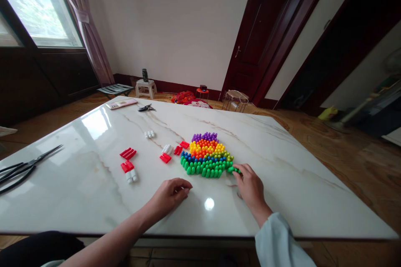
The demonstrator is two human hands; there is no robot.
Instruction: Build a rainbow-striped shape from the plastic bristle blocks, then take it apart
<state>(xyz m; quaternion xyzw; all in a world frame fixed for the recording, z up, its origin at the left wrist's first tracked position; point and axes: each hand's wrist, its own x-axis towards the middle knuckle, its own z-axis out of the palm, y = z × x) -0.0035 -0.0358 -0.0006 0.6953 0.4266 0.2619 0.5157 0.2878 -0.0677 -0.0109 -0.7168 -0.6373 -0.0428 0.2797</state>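
A tight cluster of small round-topped plastic pegs stands upright on the table, with green pegs [206, 171] along the near edge. Behind them come blue, olive, yellow [194, 149] and orange ones, and purple pegs [205, 137] form the far edge. At the cluster's right end my right hand [252, 185] pinches a green peg [233, 170] between thumb and fingers, beside the other green ones. My left hand [173, 192] rests on the table left of centre, just in front of the cluster. Its fingers are curled together, and nothing shows in them.
Red pegs [128, 153] and white pegs [132, 176] lie in small groups to the left. Black-handled scissors [31, 163] lie at the left edge of the marble-patterned table [297, 200]. A phone [121, 103] and a bunch of keys [146, 108] are at the far side.
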